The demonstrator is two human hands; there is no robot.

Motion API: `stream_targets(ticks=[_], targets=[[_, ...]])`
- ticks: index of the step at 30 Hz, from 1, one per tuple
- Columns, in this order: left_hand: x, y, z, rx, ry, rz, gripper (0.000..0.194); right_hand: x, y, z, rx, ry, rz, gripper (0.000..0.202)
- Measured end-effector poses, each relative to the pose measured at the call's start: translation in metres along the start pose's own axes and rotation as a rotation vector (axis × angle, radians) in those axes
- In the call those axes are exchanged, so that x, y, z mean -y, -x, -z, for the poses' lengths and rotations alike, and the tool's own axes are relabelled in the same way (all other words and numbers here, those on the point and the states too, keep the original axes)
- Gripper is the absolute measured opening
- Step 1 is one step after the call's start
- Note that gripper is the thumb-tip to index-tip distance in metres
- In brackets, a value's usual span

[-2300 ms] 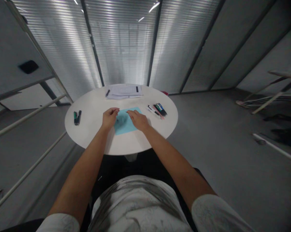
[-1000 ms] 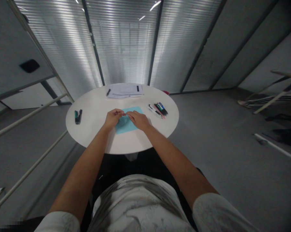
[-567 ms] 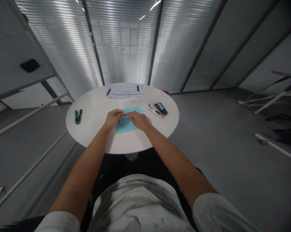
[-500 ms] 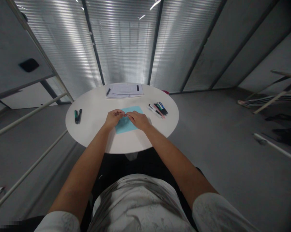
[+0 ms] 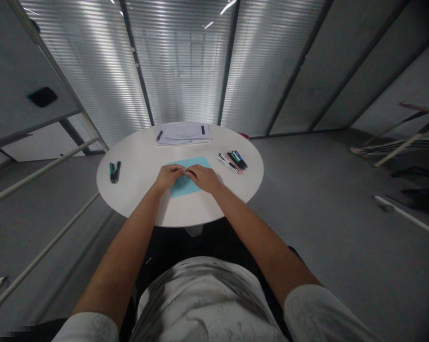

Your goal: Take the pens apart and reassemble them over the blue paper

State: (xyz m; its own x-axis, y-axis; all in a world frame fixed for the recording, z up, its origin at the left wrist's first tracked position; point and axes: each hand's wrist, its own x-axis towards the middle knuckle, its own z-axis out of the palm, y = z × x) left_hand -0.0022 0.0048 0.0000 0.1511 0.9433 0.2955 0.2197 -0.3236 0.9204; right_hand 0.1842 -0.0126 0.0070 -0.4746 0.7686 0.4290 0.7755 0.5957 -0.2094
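Observation:
A light blue sheet (image 5: pixel 186 188) lies on the round white table (image 5: pixel 136 194), partly covered by my hands. Above it, my left hand (image 5: pixel 169 177) and my right hand (image 5: pixel 204 178) meet at the fingertips. The fingers of both are pinched together over something small, mostly hidden, whose kind I cannot make out. Several pens (image 5: pixel 238 160) lie bunched to the right of my right hand, with a white and black pen (image 5: pixel 228 163) beside them.
Two markers (image 5: pixel 115 172), one with green on it, lie at the table's left. A stack of papers (image 5: pixel 183 134) sits at the far edge, a dark pen (image 5: pixel 159 135) on it. Pale metal rails (image 5: pixel 47 190) run close by on the left.
My fingers have shifted slightly at the pinch, with the left hand's fingers a little lower and more closed. Everything else on the table is where it was.

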Motion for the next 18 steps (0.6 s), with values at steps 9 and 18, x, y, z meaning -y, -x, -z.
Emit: stream_targets(ticks=[9, 18], targets=[[-0.0040, 0.0006, -0.0027, -0.036, 0.071, 0.039, 0.034, -0.0049, -0.0030, -0.0050, 0.006, -0.063, 0.017, 0.029], [-0.0003, 0.0005, -0.0012, -0.005, -0.003, 0.010, 0.027, -0.0038, -0.0027, -0.0040, 0.015, -0.056, 0.019, 0.027]])
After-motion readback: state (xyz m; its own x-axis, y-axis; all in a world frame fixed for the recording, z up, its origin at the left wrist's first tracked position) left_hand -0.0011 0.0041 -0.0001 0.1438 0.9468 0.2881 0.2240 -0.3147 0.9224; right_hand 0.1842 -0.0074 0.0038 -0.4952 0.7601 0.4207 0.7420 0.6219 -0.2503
